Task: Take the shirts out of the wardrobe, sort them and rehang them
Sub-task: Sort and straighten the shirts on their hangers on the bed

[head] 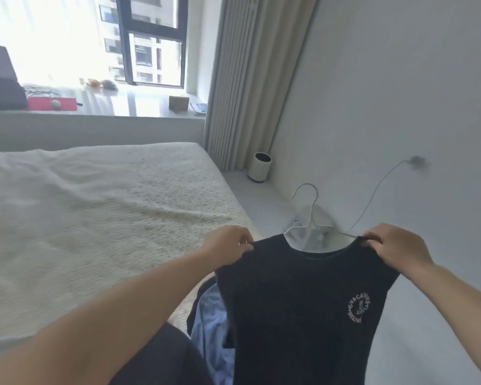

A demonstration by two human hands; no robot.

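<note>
Black sleeveless shirt with round chest logo [297,301], lower right of frame: on white wire hanger [307,215], shoulders pinched by left hand [229,243] and right hand [395,243]. Rehanging pending; blue garments [211,329] beneath unsorted.

I see a bed [95,207] under a cream textured cover [139,173]; blue garments [214,329] lie at its near edge. A ribbed bin [260,165] stands on the floor [261,198].

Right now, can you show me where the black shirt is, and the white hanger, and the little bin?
black shirt [295,295], head view, plain chest fabric left of the round logo
white hanger [307,215], head view, on its neck below the hook
little bin [259,165], head view, on its ribbed side
</note>
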